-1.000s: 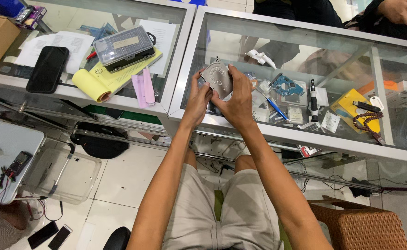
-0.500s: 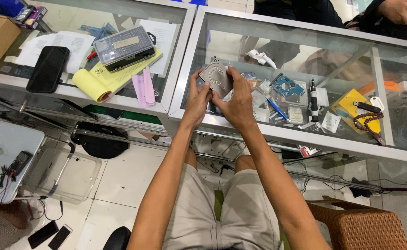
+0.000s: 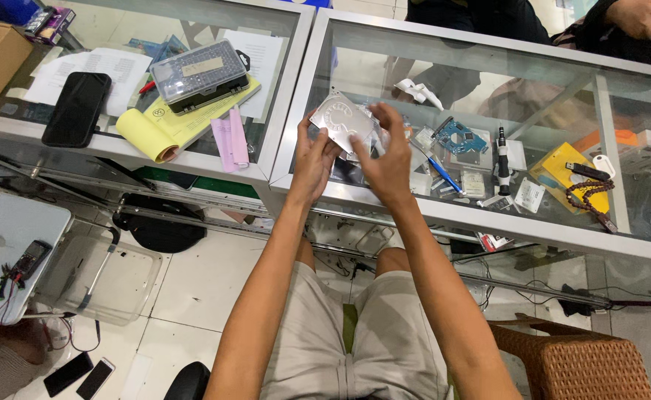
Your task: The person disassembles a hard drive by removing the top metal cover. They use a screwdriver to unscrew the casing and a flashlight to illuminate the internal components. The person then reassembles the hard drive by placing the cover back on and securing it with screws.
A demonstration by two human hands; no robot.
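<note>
A silver metal hard-drive cover plate [image 3: 342, 121] is held up over the glass counter [image 3: 488, 67]. My left hand [image 3: 312, 159] grips its lower left edge. My right hand [image 3: 384, 159] has fingers at its right edge, thumb and fingertips curled around the plate. Under my hands more drive parts lie on the glass, partly hidden. To the right sit a blue circuit board [image 3: 460, 138], a blue pen [image 3: 438, 172] and a black screwdriver [image 3: 503, 158].
A screwdriver-bit case [image 3: 199, 74] rests on a yellow notepad [image 3: 170, 126] beside a black phone [image 3: 77, 109] at left. A yellow box [image 3: 568, 175] and beads [image 3: 592, 200] lie at right. Another person's hands [image 3: 644, 18] rest at the far counter edge. A wicker stool [image 3: 577, 363] stands lower right.
Both hands shifted slightly on the plate; my right hand has loosened and moved to its right edge, and the plate is tilted a bit more toward the left.
</note>
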